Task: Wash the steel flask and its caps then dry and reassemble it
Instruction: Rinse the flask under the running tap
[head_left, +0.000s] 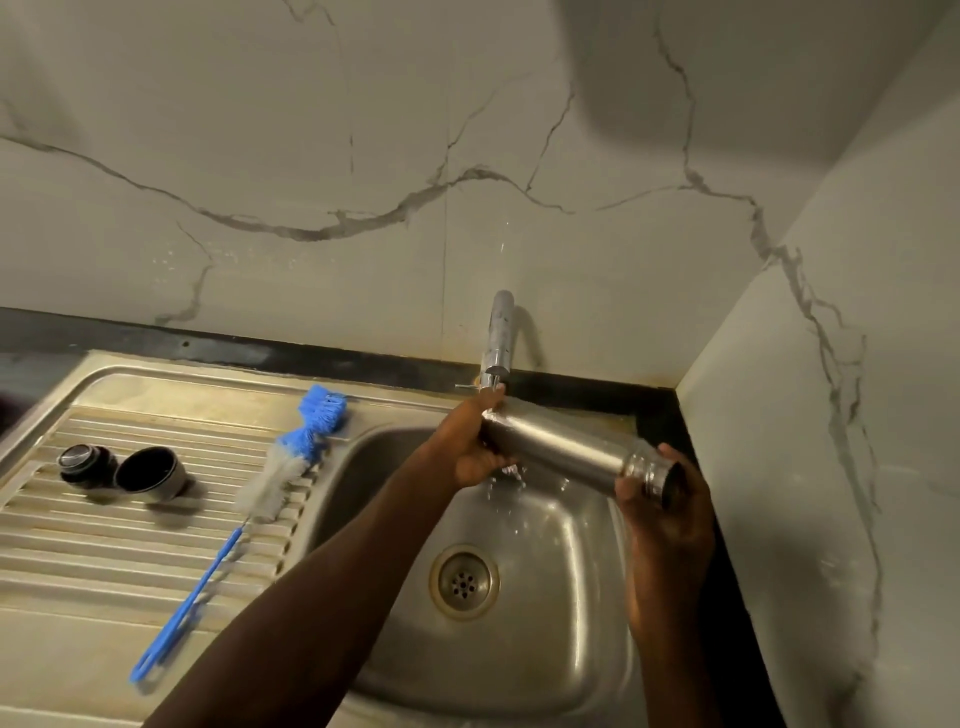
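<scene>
The steel flask (566, 447) lies nearly level over the sink basin (566, 618), under the tap (497, 340). Its open mouth points right. My left hand (475, 447) grips the flask's base end. My right hand (662, 499) holds the neck end by the threads. Water runs off below the flask and splashes into the basin. Two caps rest on the ribbed drainboard (104, 545) at the left: a dark inner stopper (83, 462) and a steel cup cap (151, 473) on its side.
A blue and white bottle brush (270, 483) lies diagonally across the drainboard, bristles toward the wall. The drain (464, 581) sits in the basin's middle. Marble walls close off the back and the right, with a black counter edge (696, 452) beside the basin.
</scene>
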